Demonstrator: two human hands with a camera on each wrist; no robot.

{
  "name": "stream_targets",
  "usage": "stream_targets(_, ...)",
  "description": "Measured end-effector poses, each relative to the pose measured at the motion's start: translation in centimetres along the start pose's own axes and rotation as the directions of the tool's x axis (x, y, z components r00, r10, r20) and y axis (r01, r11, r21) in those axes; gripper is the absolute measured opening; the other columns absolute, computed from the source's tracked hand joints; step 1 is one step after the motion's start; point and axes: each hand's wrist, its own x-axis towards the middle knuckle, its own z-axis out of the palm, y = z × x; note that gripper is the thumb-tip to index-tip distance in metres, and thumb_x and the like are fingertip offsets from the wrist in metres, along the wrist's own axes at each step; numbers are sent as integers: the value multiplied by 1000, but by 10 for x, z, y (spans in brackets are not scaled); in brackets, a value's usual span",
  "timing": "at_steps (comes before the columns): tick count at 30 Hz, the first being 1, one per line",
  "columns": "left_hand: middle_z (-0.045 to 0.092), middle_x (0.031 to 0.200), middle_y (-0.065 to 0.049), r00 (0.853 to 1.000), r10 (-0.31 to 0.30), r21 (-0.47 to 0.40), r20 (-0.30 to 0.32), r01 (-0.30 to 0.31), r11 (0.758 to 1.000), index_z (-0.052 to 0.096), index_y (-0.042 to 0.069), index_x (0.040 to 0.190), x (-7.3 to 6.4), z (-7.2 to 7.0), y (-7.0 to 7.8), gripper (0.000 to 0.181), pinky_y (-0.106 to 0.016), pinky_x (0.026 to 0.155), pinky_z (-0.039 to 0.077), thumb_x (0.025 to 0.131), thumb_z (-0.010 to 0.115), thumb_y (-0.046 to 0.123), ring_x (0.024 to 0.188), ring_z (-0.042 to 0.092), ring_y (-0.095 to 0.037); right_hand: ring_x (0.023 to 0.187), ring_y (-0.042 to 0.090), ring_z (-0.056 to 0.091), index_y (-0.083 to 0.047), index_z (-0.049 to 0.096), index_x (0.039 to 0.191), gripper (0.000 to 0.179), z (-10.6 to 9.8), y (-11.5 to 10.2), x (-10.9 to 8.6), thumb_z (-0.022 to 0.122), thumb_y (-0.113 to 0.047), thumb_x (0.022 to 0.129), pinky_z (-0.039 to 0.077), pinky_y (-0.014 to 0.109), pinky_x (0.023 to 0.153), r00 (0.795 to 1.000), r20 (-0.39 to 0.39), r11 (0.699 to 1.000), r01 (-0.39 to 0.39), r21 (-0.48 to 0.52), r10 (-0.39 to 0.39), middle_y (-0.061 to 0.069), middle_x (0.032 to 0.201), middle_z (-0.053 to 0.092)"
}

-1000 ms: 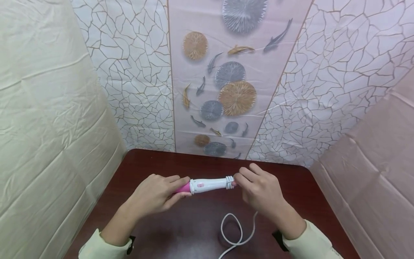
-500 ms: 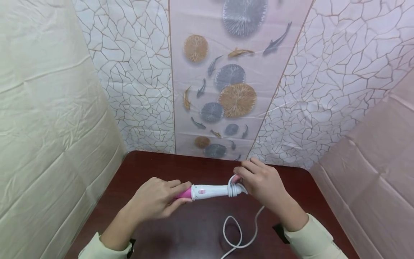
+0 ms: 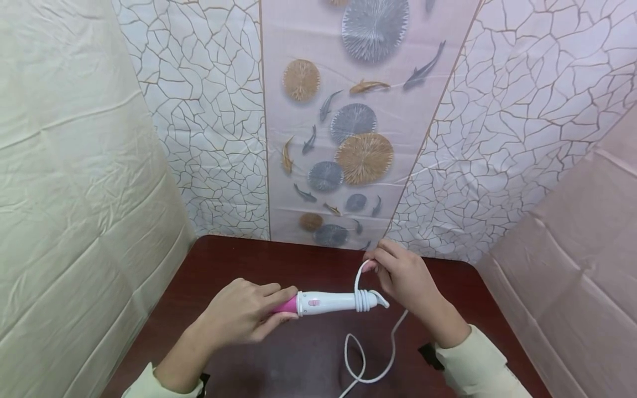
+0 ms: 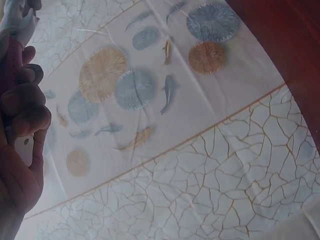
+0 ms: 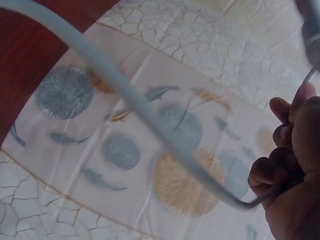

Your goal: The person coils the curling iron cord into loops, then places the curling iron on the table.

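A white and pink hair iron lies level above the table in the head view. My left hand grips its pink end, fingers over the top and thumb below. White cord is wound in several turns around the right end of the white handle. Above those turns, my right hand pinches the cord between thumb and fingers. In the right wrist view the cord also runs out from under the curled fingers. The left wrist view shows the iron at its edge, partly hidden by fingers.
The loose cord loops on the dark red table and runs off toward the front edge. Pale cloth walls stand at both sides. A patterned sheet with fish and round shapes hangs behind the table.
My right hand has drawn the cord up and away from the handle, leaving a raised strand. The iron sits slightly lower in view, with its right end now exposed. My left hand keeps its grip.
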Motion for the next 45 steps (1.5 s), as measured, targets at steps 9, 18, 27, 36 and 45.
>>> stream_targets(9, 52, 72, 15, 999, 42, -12, -22, -42, 999, 75, 23, 124, 3, 2, 7, 37, -12, 53, 17, 113, 57, 52, 59, 20, 4, 66, 9, 53, -11, 77, 98, 17, 7, 14, -9, 85, 1, 89, 46, 30, 58, 987, 19, 987, -159, 30, 159, -2, 89, 65)
stream_targets(18, 51, 71, 14, 998, 47, -5, -31, -48, 999, 75, 21, 124, 5, 1, 8, 42, -13, 52, 16, 116, 49, 52, 59, 20, 4, 62, 10, 54, -17, 76, 91, 16, 22, 15, -22, 87, -6, 88, 46, 32, 53, 978, 70, 981, -194, -15, 194, -7, 84, 69)
stream_targets(27, 54, 73, 13, 998, 26, -5, -64, -26, 1000, 76, 18, 125, 7, -2, 4, 45, -13, 51, 21, 116, 48, 52, 58, 23, 4, 65, 8, 51, -21, 73, 90, 22, 30, 5, -36, 75, 1, 88, 41, 28, 53, 985, 119, 992, -117, -43, 121, -9, 80, 57)
stream_targets(36, 55, 74, 13, 998, -1, -9, -67, 0, 1000, 75, 19, 125, 7, -3, 1, 42, -13, 51, 24, 115, 52, 52, 58, 26, 4, 71, 12, 58, -21, 72, 95, 30, 33, -5, -51, 87, -9, 72, 45, 31, 50, 979, 188, 991, -60, -119, 82, -7, 82, 58)
stream_targets(45, 57, 74, 14, 997, -25, -43, -71, 21, 999, 76, 19, 126, 7, -2, -5, 42, -12, 52, 23, 115, 53, 53, 59, 26, 6, 64, 16, 60, -23, 80, 90, 18, 39, -19, -64, 67, -12, 83, 45, 31, 44, 994, 54, 989, 102, -109, -97, -4, 79, 70)
